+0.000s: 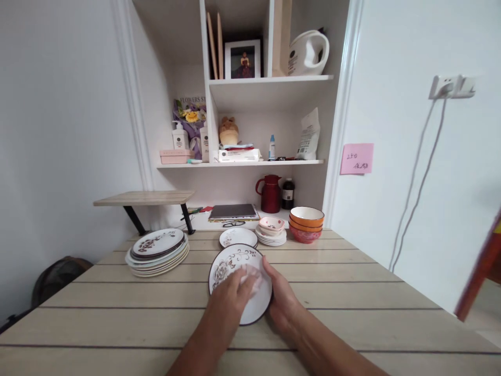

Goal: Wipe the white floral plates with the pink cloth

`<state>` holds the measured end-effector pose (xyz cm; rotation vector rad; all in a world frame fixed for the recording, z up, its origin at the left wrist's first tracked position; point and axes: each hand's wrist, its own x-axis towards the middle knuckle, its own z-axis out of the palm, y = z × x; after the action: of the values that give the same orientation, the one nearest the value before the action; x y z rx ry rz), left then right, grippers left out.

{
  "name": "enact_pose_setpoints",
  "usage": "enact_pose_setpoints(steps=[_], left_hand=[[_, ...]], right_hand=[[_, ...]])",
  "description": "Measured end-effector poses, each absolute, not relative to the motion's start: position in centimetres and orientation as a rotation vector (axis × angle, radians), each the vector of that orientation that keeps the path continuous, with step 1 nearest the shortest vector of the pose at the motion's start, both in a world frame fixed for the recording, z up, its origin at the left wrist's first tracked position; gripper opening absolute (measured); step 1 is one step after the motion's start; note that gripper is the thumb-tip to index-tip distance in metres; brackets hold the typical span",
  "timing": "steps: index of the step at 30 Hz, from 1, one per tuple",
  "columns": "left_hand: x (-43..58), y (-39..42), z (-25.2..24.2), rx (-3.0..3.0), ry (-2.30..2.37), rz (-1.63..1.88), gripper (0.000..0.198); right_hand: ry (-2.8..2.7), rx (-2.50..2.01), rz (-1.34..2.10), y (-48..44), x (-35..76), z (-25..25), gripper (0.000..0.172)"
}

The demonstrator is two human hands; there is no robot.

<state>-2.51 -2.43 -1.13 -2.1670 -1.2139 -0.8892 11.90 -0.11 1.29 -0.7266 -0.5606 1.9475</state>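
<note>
My right hand grips the right rim of a white plate with a dark edge and a brown flower pattern, tilted up toward me over the table. Pressed against the plate's face is a crumpled pale pink cloth or tissue, which my left hand holds with its fingers bunched. Just behind, another flowered plate lies flat, partly hidden by the held one.
A tall stack of plates stands at left beside a small raised shelf. Small dishes and stacked bowls sit at back right. Behind them are a closed laptop, glasses, a red jug and a dark bottle.
</note>
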Motion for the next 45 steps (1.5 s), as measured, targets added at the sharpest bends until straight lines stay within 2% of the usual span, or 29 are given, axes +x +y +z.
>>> enact_pose_setpoints(steps=[3, 6, 12, 18, 26, 33, 40, 45], left_hand=[[-3.9, -2.0, -0.5, -1.915, -1.433, -0.888, 0.039], [-4.5, -1.9, -0.4, -1.838, -1.543, -0.848, 0.036], [-2.5, -2.4, -1.8, -2.122, -1.251, -0.7, 0.031], [-2.1, -2.4, -1.5, -2.13, -1.095, -0.846, 0.033], [-1.0, 0.1, 0.4, -1.982, -1.216, -0.8, 0.034], [-0.2, 1.2, -0.1, -1.816, -1.528, -0.951, 0.035], [0.6, -0.4, -1.2, -2.034, -1.276, -1.032, 0.033], [2.4, -1.4, -0.9, -2.129, -1.107, -0.982, 0.03]], right_hand=[[-0.527, -0.754, 1.894, 0.0, 11.8, 1.3, 0.052], [-0.499, -0.796, 1.848, 0.7, 12.4, 1.4, 0.053], [-0.452, -0.815, 1.809, 1.5, 13.6, 1.7, 0.047], [-0.554, -0.665, 1.954, 0.1, 12.5, 1.7, 0.052], [-0.517, -0.721, 1.879, 0.1, 11.9, 1.2, 0.049], [-0.44, -0.766, 1.788, 0.9, 12.7, 1.4, 0.048], [-0.363, -0.69, 1.741, 1.8, 13.7, 2.1, 0.047], [-0.397, -0.573, 1.805, 2.7, 14.6, 1.9, 0.053]])
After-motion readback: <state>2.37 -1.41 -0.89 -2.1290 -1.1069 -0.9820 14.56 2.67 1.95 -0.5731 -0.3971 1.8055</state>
